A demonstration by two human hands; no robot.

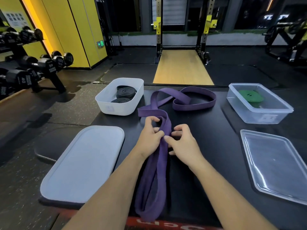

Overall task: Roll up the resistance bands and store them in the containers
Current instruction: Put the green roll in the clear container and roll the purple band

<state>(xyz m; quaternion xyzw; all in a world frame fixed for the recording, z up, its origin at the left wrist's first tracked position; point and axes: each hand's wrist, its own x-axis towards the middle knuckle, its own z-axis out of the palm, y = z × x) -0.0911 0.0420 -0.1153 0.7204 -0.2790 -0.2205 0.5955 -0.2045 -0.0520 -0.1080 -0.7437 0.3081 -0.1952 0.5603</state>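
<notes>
Head view: your left grip [150, 138] and right grip [182, 143] pinch the purple band [157, 171], whose crossed far loops may snag.

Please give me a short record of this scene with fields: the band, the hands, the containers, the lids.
purple band: unrolled, lying in loops on the table
left hand: pinches the purple band
right hand: pinches it beside the left hand
white container: far left, holds rolled black bands
clear container: far right, holds a rolled green band
white lid: near left, off
clear lid: near right, off
</notes>
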